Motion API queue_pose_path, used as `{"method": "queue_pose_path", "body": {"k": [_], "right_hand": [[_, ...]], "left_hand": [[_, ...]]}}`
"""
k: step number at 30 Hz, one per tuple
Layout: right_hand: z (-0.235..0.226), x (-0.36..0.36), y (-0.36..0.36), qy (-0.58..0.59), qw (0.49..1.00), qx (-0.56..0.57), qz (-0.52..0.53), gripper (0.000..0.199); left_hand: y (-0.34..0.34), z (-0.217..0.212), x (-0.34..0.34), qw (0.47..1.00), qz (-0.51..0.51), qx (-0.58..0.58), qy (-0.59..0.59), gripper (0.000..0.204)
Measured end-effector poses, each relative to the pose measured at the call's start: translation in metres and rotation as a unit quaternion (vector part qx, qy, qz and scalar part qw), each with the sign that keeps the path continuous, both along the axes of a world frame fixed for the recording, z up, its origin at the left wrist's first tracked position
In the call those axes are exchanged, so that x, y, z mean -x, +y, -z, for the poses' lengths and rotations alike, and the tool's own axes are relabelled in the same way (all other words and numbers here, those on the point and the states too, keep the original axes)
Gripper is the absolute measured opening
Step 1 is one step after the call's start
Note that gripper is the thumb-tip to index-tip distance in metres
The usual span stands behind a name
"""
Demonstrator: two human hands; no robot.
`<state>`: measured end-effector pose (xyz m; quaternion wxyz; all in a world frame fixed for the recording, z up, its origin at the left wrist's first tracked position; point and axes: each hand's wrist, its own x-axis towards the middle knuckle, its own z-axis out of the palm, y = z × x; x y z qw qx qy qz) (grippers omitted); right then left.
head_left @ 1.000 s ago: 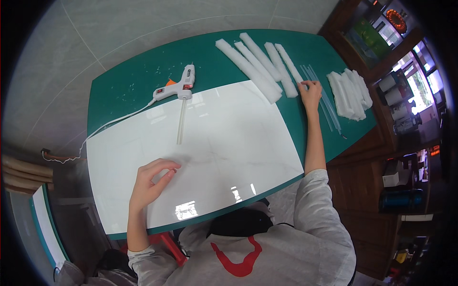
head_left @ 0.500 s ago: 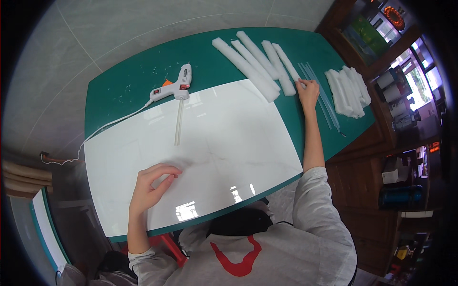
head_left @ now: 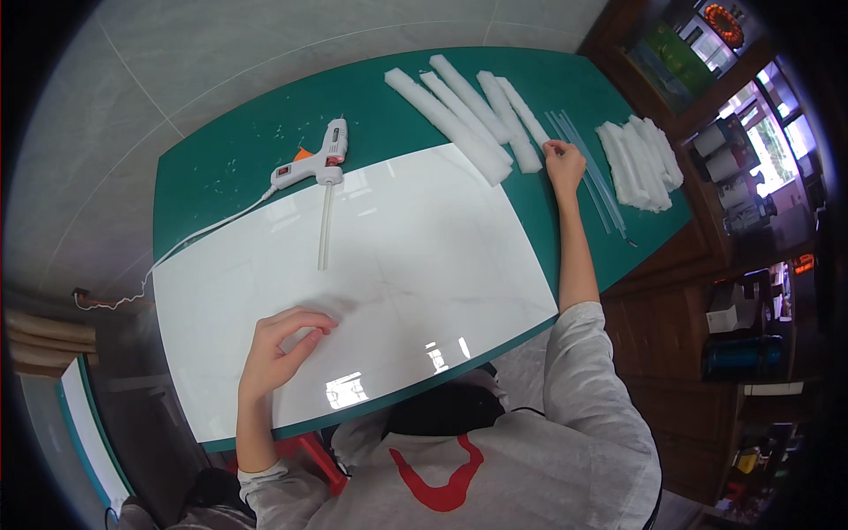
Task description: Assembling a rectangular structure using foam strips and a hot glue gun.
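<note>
At the right, my right hand (head_left: 565, 165) has its fingers pinched at the near end of a thin white fluffy strip (head_left: 521, 108). That strip is the rightmost of several laid side by side at the far side of the table, with a thicker strip (head_left: 450, 115) on the left. My left hand (head_left: 281, 352) is over a glossy white board (head_left: 415, 291); its fingers curve toward the thumb with a gap between, and nothing shows in it. Beyond it lies a white hot glue gun (head_left: 327, 159) with a clear glue stick (head_left: 325, 230) standing out of its back.
Loose clear glue sticks (head_left: 596, 177) lie just right of my right hand. Past them is a pile of short white fluffy pieces (head_left: 640, 163). The glue gun's cord (head_left: 212, 223) runs off the left of the green tabletop (head_left: 221, 168). Wooden shelves (head_left: 654, 344) stand at the right.
The whole view has shifted slightly. My right hand stays at the end of the thin strip, and my left hand keeps its place over the board.
</note>
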<state>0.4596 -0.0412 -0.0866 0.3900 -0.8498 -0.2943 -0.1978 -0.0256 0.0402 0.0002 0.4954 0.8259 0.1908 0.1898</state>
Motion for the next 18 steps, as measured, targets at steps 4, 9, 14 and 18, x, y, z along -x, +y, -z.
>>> {"method": "queue_pose_path", "body": {"k": [4,9,14,18], "right_hand": [[0.0004,0.0013,0.0008,-0.033,0.997,0.061,0.035,0.01],[0.0006,0.0066,0.0039,-0.068,0.992,0.095,0.045,0.007],[0.0057,0.0015,0.0037,-0.071,0.99,0.112,0.047,0.006],[0.0079,-0.0023,0.0024,-0.062,0.993,0.097,0.035,0.008]], "left_hand": [[0.0012,0.0021,0.0008,1.0,0.003,0.013,-0.004,0.015],[0.0006,0.0032,-0.0006,1.0,0.009,0.024,-0.005,0.015],[0.002,0.0049,0.0003,1.0,0.01,0.026,-0.013,0.014],[0.0034,0.0091,0.0001,0.999,0.007,0.037,-0.014,0.014]]}}
